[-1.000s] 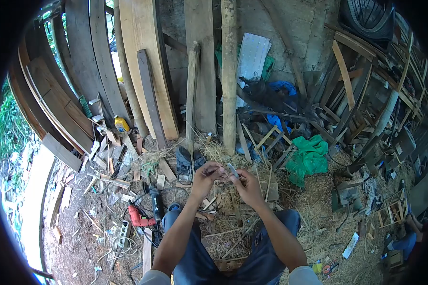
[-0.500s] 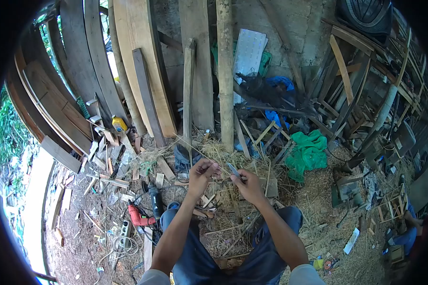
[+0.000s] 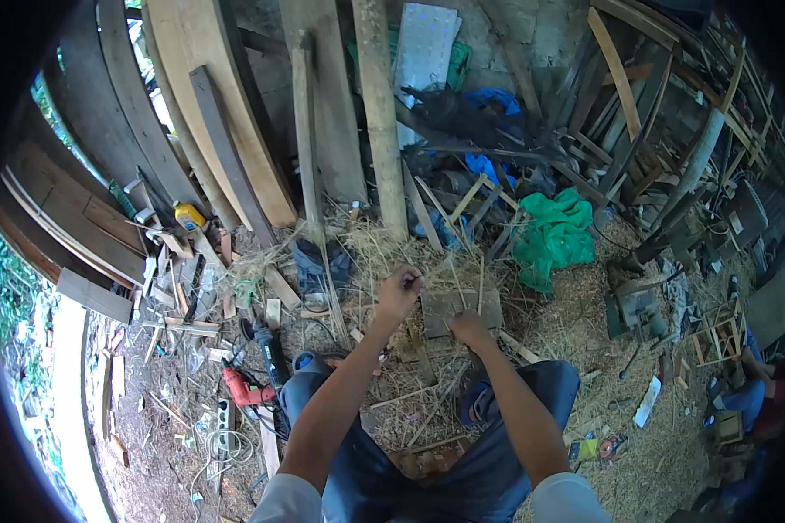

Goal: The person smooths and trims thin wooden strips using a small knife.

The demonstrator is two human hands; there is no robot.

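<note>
My left hand [image 3: 399, 295] is raised in front of my knees with its fingers curled in. Whatever thin thing those fingers pinch is too small to make out. To its right and a little lower, my right hand [image 3: 471, 328] is closed in a grip, back of the hand up. It holds a knife whose short blade showed earlier; now the blade is hard to tell from the straw behind. Beneath and between both hands lies a flat wooden block [image 3: 440, 315] among straw and shavings. The hands are apart.
A red drill [image 3: 246, 389] and an angle grinder [image 3: 269, 353] lie left of my knee, near a white power strip [image 3: 226, 425] with its cord. Ahead are leaning planks [image 3: 214, 113], a bamboo post [image 3: 378, 131] and a green plastic sheet [image 3: 556, 235]. Another person [image 3: 750, 392] sits far right.
My hands have moved apart from their near-touching position. The left is now higher, the right lower and slightly to the right. The view has shifted and tilted, and the blade no longer shows clearly.
</note>
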